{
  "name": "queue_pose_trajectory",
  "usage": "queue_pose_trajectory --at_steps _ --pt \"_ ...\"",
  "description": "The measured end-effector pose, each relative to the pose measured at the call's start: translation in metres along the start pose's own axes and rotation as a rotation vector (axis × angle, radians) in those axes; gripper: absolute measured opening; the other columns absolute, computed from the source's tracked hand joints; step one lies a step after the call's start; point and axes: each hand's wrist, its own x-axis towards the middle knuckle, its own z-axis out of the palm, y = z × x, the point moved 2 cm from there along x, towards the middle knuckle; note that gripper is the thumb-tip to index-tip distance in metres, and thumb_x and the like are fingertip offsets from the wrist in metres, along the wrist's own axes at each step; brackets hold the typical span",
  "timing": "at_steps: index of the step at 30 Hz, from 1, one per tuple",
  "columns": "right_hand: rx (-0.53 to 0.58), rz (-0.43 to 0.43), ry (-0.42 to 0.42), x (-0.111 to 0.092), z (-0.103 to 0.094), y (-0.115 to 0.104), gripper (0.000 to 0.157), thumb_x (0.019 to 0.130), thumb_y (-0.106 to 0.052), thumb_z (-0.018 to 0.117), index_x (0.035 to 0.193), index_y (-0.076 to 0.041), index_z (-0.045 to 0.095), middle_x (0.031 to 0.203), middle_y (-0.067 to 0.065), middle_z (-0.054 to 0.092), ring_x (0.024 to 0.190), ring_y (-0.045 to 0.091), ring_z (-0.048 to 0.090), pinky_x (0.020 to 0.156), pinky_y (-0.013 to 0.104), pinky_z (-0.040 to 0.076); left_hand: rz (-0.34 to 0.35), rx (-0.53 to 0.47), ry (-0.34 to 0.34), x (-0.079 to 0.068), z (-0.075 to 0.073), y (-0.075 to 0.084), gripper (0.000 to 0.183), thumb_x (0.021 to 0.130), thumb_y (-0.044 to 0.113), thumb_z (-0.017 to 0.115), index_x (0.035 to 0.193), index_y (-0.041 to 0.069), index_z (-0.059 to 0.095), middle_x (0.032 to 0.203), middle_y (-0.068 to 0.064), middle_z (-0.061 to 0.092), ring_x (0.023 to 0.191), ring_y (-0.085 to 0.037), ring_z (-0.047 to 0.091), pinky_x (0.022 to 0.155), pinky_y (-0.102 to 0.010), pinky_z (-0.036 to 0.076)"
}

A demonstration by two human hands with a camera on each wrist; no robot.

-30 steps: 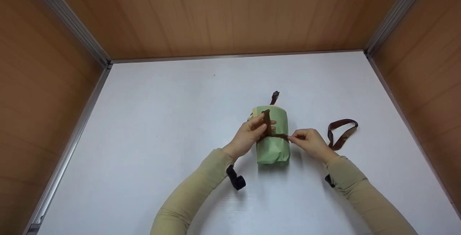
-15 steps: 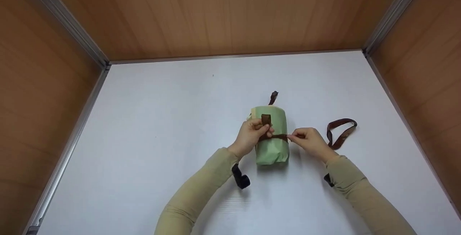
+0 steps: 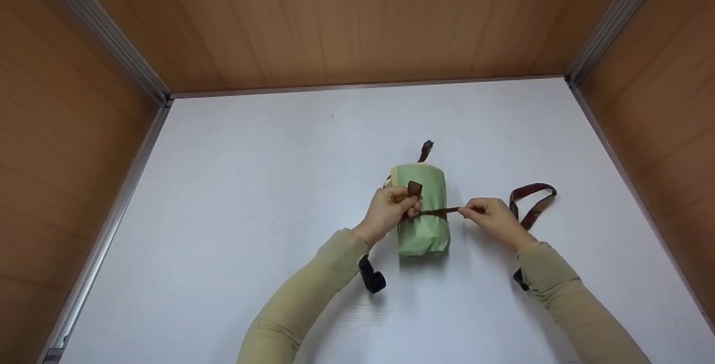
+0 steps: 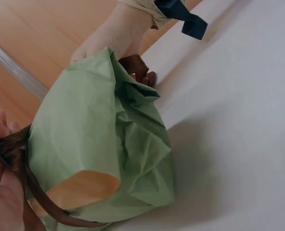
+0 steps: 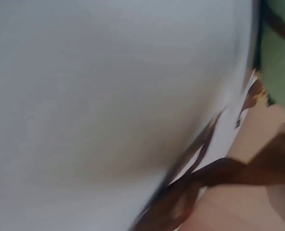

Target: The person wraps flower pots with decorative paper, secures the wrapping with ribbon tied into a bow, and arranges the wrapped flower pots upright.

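Observation:
A green-wrapped cylindrical package (image 3: 427, 235) sits on the white table with a brown ribbon (image 3: 438, 212) around its middle. At its left side, my left hand (image 3: 384, 210) pinches the ribbon, and a short folded loop (image 3: 414, 187) sticks up above the fingers. My right hand (image 3: 491, 218) pinches another part of the ribbon between thumb and fingertips, drawn taut off the package's right side. Crumpled folds and an orange inner edge of the wrapping (image 4: 92, 186) show in the left wrist view. The right wrist view is blurred, with ribbon (image 5: 219, 172) crossing the hand.
A long ribbon tail (image 3: 534, 190) curves over the table to the right of my right hand. Another ribbon end (image 3: 426, 151) pokes out behind the package. Wooden panels (image 3: 357, 23) with metal edges enclose the white tabletop (image 3: 251, 185) at the back and both sides.
My left hand has closed its fingers lower around the ribbon loop, now shorter above them. My right hand has moved right, pulling a length of ribbon away from the package.

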Motion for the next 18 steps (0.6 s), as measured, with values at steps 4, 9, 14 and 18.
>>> queue_pose_trajectory --at_steps 4,9,14,18 --pt "-0.044 0.060 -0.088 -0.006 -0.016 0.018 0.019 0.094 -0.017 0.058 0.089 -0.002 0.069 0.082 0.004 0.062 0.073 0.008 0.046 0.066 0.019 0.037 0.011 0.000 -0.011 -0.001 0.001 -0.001 0.014 0.092 -0.005 0.052 0.087 -0.015 0.060 0.066 0.001 0.059 0.061 -0.007 0.054 0.062 -0.018 0.048" --pt "-0.220 -0.004 -0.122 -0.013 -0.036 0.029 0.012 0.090 -0.016 0.065 0.097 -0.007 0.069 0.093 0.007 0.062 0.084 0.015 0.050 0.075 0.027 0.041 0.028 0.004 -0.006 -0.002 0.002 -0.002 0.016 0.092 -0.005 0.053 0.078 -0.010 0.059 0.065 0.003 0.059 0.061 -0.006 0.055 0.063 -0.018 0.049" --pt "-0.410 -0.071 -0.167 -0.020 -0.049 0.035 0.029 0.080 -0.010 0.074 0.108 -0.008 0.066 0.113 0.014 0.050 0.108 0.034 0.040 0.089 0.050 0.039 0.029 -0.003 -0.008 -0.002 0.002 -0.004 0.018 0.092 -0.005 0.052 0.075 -0.007 0.058 0.064 0.003 0.060 0.060 -0.006 0.056 0.063 -0.018 0.050" --pt "-0.443 -0.063 -0.197 -0.021 -0.055 0.039 0.024 0.079 -0.007 0.074 0.102 -0.008 0.066 0.111 0.013 0.052 0.107 0.033 0.046 0.090 0.051 0.041 0.024 -0.021 -0.012 -0.001 0.003 -0.006 0.019 0.092 -0.005 0.052 0.074 -0.003 0.057 0.066 0.003 0.061 0.061 -0.005 0.056 0.065 -0.019 0.050"
